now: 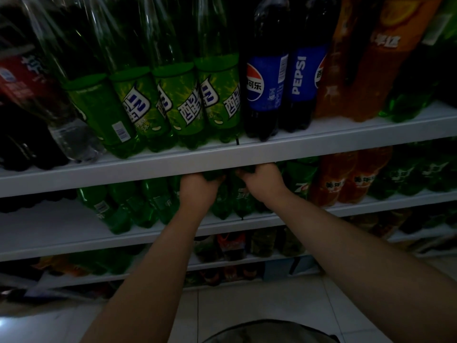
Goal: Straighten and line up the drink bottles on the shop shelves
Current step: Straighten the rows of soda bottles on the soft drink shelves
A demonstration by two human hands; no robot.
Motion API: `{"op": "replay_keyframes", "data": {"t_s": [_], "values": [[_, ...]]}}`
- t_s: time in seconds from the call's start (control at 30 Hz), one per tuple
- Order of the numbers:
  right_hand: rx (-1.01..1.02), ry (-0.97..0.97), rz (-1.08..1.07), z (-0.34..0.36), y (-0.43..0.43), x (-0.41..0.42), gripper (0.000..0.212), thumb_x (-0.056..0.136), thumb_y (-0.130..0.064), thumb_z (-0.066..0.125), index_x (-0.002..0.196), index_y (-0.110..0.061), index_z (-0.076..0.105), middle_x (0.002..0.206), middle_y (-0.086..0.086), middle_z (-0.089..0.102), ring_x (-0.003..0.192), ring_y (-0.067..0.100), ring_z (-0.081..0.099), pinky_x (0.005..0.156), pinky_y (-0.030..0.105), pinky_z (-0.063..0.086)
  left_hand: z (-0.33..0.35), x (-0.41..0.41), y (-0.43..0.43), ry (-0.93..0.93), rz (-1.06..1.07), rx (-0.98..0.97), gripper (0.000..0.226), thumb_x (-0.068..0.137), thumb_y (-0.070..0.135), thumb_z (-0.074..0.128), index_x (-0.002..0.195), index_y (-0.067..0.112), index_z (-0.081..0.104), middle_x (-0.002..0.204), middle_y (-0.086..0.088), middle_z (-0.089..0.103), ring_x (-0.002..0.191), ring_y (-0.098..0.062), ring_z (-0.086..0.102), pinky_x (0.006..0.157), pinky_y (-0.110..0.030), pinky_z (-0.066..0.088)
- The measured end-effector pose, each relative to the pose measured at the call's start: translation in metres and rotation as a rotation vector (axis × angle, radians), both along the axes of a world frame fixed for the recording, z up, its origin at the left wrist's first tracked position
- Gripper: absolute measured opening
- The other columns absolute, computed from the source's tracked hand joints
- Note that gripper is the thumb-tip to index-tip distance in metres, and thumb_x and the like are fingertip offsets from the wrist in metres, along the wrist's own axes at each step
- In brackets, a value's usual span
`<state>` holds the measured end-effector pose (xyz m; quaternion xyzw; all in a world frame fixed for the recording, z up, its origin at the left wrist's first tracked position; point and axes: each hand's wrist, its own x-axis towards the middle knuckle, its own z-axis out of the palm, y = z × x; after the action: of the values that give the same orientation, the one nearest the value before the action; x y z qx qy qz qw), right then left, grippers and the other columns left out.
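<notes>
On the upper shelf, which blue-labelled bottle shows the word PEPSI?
The right Pepsi bottle; the left Pepsi bottle shows its round logo and barcode.

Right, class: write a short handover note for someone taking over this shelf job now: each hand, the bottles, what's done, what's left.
Left hand: grips a green bottle by its top, second shelf.
Right hand: grips the neighbouring green bottle likewise.
Done: Pepsi bottles above stand at the shelf front.
Left: settle these two in line; Sprite bottles above look slanted, check them.
</notes>
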<state>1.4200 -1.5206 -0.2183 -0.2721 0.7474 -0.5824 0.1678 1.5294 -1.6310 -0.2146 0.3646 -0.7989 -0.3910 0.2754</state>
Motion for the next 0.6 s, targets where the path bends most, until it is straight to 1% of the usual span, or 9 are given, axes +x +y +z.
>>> {"op": "replay_keyframes", "data": {"t_s": [0.07,0.13,0.2,0.27,0.33,0.4,0.47,0.53,0.6], "values": [[0.004,-0.020,-0.014,0.000,0.001,-0.001,0.023,0.081,-0.022,0.073,0.101,-0.016,0.062,0.096,0.006,0.066,0.085,0.019,0.062,0.076,0.032,0.055,0.002,0.002,-0.008,-0.019,-0.044,0.040,0.045,0.076,0.023,0.078,0.117,0.013,0.063,0.103,0.004,0.061,0.097,-0.008,0.051,0.079,-0.011,0.036],[0.020,-0.056,-0.023,0.000,0.001,0.000,0.023,0.080,-0.022,0.073,0.097,-0.010,0.062,0.092,0.015,0.066,0.076,0.025,0.065,0.066,0.042,0.059,0.005,0.005,-0.013,-0.039,-0.098,0.111,0.040,0.079,0.016,0.075,0.117,0.015,0.062,0.101,0.008,0.060,0.099,-0.010,0.053,0.083,-0.017,0.040],[0.038,-0.058,-0.036,0.000,0.000,0.001,0.024,0.080,-0.022,0.073,0.095,-0.007,0.063,0.089,0.019,0.065,0.070,0.026,0.065,0.059,0.046,0.058,0.006,0.006,-0.014,-0.063,-0.106,0.204,0.029,0.078,0.013,0.072,0.105,0.018,0.064,0.090,0.009,0.063,0.088,-0.014,0.059,0.077,-0.022,0.046],[0.031,-0.066,-0.050,0.001,-0.001,0.002,0.022,0.080,-0.021,0.073,0.092,-0.006,0.063,0.087,0.018,0.065,0.065,0.024,0.065,0.055,0.042,0.058,0.006,0.003,-0.011,-0.106,-0.080,0.200,0.015,0.078,0.021,0.071,0.091,0.023,0.064,0.080,0.006,0.061,0.077,-0.013,0.059,0.071,-0.023,0.045],[0.020,-0.075,-0.051,0.002,-0.002,0.002,0.017,0.080,-0.021,0.074,0.087,-0.010,0.063,0.083,0.015,0.065,0.058,0.016,0.064,0.050,0.032,0.057,0.003,-0.001,-0.004,-0.096,-0.066,0.097,0.032,0.075,0.036,0.077,0.101,0.021,0.064,0.089,0.005,0.061,0.083,-0.012,0.056,0.076,-0.023,0.042],[0.013,-0.074,-0.041,0.004,-0.002,0.003,0.017,0.080,-0.020,0.074,0.088,-0.011,0.063,0.081,0.011,0.066,0.054,0.012,0.063,0.049,0.030,0.056,0.002,-0.004,0.002,-0.042,0.007,0.020,0.053,0.073,0.039,0.080,0.114,0.011,0.063,0.101,-0.005,0.065,0.094,-0.019,0.059,0.079,-0.022,0.041],[-0.009,-0.074,-0.031,0.004,-0.001,0.003,0.017,0.080,-0.019,0.074,0.091,-0.013,0.062,0.083,0.007,0.065,0.060,0.011,0.063,0.049,0.028,0.055,0.001,-0.006,0.004,-0.009,0.061,-0.030,0.050,0.075,0.035,0.080,0.114,0.007,0.064,0.104,-0.012,0.067,0.098,-0.025,0.061,0.078,-0.020,0.040],[-0.032,-0.079,-0.027,0.003,-0.001,0.002,0.015,0.080,-0.018,0.074,0.090,-0.016,0.062,0.081,0.002,0.064,0.064,0.010,0.063,0.046,0.019,0.050,0.001,-0.005,0.001,-0.018,0.045,-0.044,0.047,0.077,0.032,0.078,0.114,0.008,0.063,0.104,-0.010,0.067,0.097,-0.021,0.059,0.076,-0.015,0.036],[-0.030,-0.079,-0.035,0.001,-0.002,0.001,0.014,0.080,-0.019,0.074,0.086,-0.018,0.062,0.081,0.003,0.065,0.066,0.009,0.063,0.048,0.019,0.051,0.001,-0.004,-0.004,-0.025,0.004,-0.026,0.048,0.077,0.032,0.078,0.115,0.009,0.062,0.105,-0.005,0.066,0.099,-0.017,0.058,0.076,-0.009,0.034]]}}
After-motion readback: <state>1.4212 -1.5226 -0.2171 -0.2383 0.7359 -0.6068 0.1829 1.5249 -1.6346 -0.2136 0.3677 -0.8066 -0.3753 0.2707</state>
